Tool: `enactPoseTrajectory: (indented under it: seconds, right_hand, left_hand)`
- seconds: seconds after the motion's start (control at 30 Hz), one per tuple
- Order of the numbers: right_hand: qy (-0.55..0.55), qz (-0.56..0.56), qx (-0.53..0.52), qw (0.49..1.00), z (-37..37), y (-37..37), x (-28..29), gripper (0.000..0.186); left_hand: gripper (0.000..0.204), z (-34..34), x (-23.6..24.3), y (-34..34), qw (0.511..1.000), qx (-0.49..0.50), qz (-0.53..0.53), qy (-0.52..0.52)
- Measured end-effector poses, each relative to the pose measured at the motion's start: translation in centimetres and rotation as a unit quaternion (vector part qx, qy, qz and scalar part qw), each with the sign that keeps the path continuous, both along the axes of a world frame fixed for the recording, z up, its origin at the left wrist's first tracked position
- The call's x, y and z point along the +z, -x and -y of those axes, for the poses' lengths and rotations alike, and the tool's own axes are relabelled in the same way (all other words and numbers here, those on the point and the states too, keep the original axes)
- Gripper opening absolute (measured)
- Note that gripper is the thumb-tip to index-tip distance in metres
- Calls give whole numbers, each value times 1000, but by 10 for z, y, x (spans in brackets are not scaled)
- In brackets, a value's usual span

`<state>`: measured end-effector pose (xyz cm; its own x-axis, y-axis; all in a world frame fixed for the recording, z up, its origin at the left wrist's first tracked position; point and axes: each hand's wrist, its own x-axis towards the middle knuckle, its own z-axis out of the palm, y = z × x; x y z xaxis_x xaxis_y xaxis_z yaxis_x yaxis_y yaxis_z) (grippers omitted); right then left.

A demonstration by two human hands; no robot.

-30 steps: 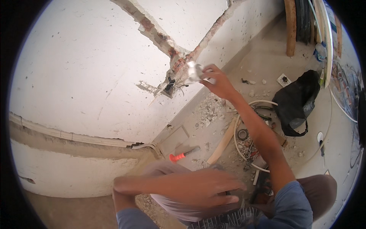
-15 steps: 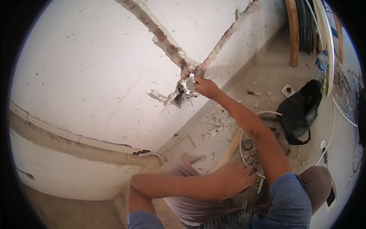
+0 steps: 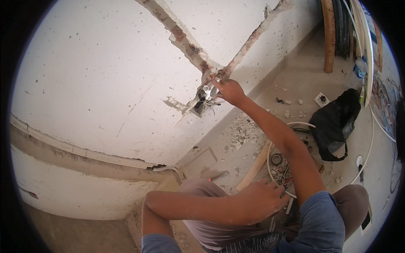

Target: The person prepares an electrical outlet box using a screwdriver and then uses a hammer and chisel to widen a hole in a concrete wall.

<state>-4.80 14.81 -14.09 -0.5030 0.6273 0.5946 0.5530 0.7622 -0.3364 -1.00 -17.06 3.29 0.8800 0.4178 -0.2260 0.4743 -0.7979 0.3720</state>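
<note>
My right hand [image 3: 231, 92] reaches out to the wall and grips a white round conduit junction box [image 3: 209, 92] with a stub opening on it. The box is at the broken recess [image 3: 197, 109], where two chased grooves meet, and loose wires [image 3: 213, 104] stick out there. My fingers partly cover the box. Across my lap lies my left forearm; my left hand [image 3: 265, 200] hangs by the right knee, fingers apart, with nothing seen in it. Beyond its fingertips, tools, one with a red handle [image 3: 288, 182], lie among rubble.
Rubble [image 3: 244, 134] lies along the wall base. On the floor to the right are a black bag [image 3: 337, 122], a looped white cable [image 3: 373, 130], a tape roll [image 3: 276, 159] and a wooden strip [image 3: 255, 166]. Timber [image 3: 328, 36] and a bottle [image 3: 360, 67] stand at far right.
My right hand has turned the white junction box, so its small round opening now shows. The left hand's fingers have spread, and the dark thing by them no longer shows there.
</note>
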Motion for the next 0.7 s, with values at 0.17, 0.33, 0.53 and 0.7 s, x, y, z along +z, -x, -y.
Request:
enactPoseTrajectory:
  seconds: [0.17,0.33,0.53,0.7]
  right_hand:
    - [-25,-16,25,999,-6,13,-4,67]
    - [-71,-1,-5,997,4,16,5,65]
    - [-78,73,-18,994,2,14,11,68]
    - [-62,58,-14,996,4,6,19,61]
  left_hand:
    - [25,1,-2,0,999,4,26,-22]
    - [25,1,-2,1,999,12,23,-21]
    - [25,-2,-2,0,1000,12,11,-13]
    - [27,-4,-1,-3,1000,10,3,-7]
